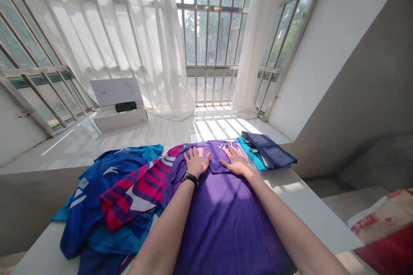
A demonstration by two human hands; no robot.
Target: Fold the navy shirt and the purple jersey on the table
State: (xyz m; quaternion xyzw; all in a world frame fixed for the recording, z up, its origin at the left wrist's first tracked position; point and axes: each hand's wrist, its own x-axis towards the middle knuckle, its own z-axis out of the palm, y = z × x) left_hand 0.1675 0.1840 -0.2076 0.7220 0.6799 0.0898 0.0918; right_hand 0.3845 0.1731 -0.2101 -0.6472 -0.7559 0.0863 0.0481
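- At centre frame on the white counter, a purple jersey lies flat
- Both hands open wide, holding nothing: left hand and right hand pressing on it
- Lower left, a blue jersey lies heaped beside it

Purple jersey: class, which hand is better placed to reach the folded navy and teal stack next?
Right, probably. The right hand rests flat on the purple jersey closest to the folded navy and teal stack, while the left hand lies farther off, beside the pink-striped jersey.
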